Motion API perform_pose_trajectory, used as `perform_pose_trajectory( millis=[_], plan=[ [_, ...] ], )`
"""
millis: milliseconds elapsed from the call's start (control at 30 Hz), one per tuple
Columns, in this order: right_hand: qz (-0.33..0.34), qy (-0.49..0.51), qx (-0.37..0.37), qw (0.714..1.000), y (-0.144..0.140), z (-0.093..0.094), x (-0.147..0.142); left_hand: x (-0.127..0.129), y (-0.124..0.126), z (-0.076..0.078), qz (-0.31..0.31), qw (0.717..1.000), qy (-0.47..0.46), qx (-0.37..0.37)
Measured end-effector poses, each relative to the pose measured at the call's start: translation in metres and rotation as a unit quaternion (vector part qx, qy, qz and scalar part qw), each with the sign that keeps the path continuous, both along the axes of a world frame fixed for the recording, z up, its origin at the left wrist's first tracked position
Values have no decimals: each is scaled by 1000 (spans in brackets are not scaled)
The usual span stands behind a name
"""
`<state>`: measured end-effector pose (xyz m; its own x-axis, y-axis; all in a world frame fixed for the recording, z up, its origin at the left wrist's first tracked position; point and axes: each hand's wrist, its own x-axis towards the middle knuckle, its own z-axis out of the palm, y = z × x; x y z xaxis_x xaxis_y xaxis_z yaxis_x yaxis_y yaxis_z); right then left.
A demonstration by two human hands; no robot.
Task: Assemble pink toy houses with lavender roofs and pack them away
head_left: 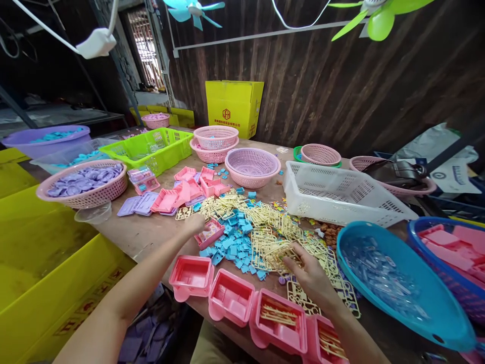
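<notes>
Cream frames (278, 252): gripped in my right hand (306, 265)
Pink tray (213, 239): by my left hand (196, 225), grip unclear
Pink boxes (288, 337): two hold frames
Blue basin (430, 283): clear pieces (382, 268)

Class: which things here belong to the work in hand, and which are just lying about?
Likely in use:
cream plastic frames, at the right hand
pink rectangular plastic tray, by the left hand
row of open pink plastic boxes

Seemingly just lying about:
yellow cardboard box
white rectangular plastic basket
</notes>
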<state>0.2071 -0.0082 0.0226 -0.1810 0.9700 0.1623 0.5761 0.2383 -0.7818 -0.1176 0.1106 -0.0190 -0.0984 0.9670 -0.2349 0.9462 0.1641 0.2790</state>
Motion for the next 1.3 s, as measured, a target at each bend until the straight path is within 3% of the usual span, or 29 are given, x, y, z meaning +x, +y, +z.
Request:
perform_pose_trajectory(
  millis=[167, 333, 533, 700, 867, 1000, 1167, 1300],
  plan=[
    [3, 11, -12, 1000, -4, 1, -4, 6, -19, -16, -28, 998, 24, -42],
    [-15, 15, -9, 1000, -11, -4, -8, 6, -23, -17, -35, 997, 45, -46],
    [-3, 33, 4, 999, -16, -7, -8, -1, -22, -18, -9, 999, 8, -43],
    [-15, 23, -2, 1000, -19, -5, -3, -11, -20, -9, 19, 998, -50, 22],
    [11, 27, -2, 1000, -19, 1, -4, -18, -26, 15, 9, 984, -154, 88],
    [73, 42, 12, 996, -18, 8, -19, -1, -50, 34, -45, 959, -270, 78],
    [159, 49, 7, 986, -18, 14, -49, 44, -105, 46, -162, 851, -499, 32],
    [178, 39, 28, 983, -17, 18, -65, 65, -139, 51, -142, 828, -542, 26]
  ],
)
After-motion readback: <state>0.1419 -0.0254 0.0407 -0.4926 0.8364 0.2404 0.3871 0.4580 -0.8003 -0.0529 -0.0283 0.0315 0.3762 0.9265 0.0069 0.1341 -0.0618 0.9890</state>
